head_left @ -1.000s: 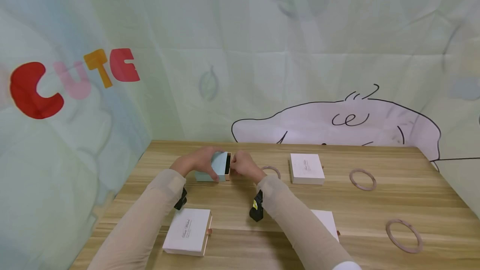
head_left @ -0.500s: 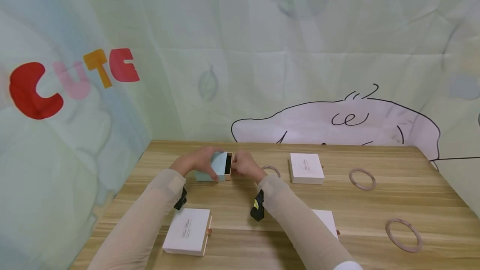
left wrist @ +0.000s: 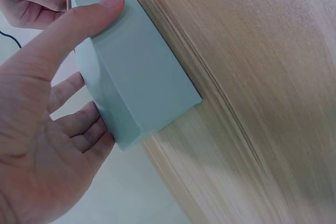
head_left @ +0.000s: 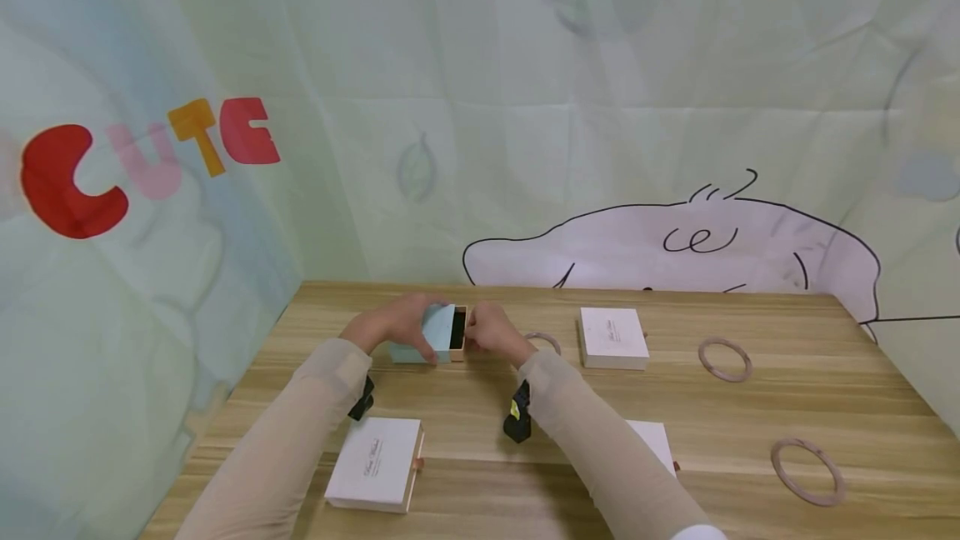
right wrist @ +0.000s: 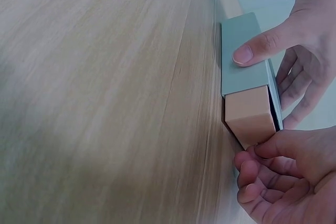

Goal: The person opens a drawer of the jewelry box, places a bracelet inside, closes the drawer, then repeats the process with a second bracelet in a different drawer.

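With your left hand you are gripping the pale blue box across its width, likely bracing it near the far edge of the table, while your right hand is pinching at the end of its jutting drawer, presumably working against that brace.

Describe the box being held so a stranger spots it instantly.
Near the far edge of the wooden table, left of centre, are the left hand and right hand. Between them is the pale blue drawer box, its peach drawer partly out; the other boxes are white.
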`<move>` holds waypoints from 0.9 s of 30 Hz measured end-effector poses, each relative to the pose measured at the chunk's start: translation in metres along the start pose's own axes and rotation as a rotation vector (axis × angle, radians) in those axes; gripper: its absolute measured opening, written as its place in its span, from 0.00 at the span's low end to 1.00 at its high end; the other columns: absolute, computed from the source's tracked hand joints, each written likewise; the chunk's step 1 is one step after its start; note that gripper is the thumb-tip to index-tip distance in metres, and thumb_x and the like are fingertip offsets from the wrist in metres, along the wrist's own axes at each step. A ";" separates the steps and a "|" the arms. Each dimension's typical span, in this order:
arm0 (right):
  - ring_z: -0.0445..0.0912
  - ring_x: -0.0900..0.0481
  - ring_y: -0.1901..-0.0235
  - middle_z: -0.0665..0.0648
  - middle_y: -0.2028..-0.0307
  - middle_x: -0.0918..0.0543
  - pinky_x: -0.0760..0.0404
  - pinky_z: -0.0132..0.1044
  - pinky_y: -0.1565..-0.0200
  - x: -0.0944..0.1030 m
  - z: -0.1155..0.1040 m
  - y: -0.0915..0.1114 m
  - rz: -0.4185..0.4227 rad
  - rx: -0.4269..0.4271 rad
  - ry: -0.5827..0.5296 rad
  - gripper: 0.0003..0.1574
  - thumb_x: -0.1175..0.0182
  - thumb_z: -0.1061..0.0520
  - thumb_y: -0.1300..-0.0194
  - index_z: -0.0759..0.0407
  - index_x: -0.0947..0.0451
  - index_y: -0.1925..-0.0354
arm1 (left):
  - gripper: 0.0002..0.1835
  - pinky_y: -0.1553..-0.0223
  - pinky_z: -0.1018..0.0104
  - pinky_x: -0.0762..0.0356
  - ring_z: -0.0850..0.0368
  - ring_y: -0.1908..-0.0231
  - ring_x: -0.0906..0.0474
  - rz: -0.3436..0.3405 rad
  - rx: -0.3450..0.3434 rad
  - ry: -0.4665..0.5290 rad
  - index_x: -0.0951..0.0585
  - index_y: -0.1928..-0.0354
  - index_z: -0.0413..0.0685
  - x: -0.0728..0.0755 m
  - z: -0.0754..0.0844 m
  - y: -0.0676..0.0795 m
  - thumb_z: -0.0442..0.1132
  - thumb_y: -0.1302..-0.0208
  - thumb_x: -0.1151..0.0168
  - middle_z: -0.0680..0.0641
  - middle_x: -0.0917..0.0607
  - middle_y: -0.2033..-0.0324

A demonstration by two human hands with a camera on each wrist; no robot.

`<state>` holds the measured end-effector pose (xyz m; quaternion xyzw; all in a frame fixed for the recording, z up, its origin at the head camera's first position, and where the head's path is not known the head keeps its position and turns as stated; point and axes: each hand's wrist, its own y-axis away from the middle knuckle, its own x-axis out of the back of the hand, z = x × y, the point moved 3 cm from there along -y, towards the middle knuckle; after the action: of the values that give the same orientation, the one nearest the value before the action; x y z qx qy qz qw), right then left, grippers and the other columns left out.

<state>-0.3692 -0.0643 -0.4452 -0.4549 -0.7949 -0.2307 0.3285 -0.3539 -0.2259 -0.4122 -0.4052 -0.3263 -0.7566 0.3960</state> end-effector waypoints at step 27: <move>0.42 0.31 0.83 0.55 0.83 0.24 0.33 0.29 0.78 0.004 0.002 0.003 -0.027 -0.068 0.021 0.13 0.42 0.67 0.31 0.71 0.17 0.72 | 0.48 0.51 0.54 0.26 0.48 0.54 0.27 -0.001 -0.002 0.000 0.28 0.36 0.34 -0.001 0.000 -0.001 0.40 0.61 0.15 0.42 0.21 0.49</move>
<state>-0.3683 -0.0589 -0.4431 -0.4527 -0.7893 -0.2667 0.3179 -0.3541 -0.2247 -0.4135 -0.4055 -0.3260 -0.7571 0.3950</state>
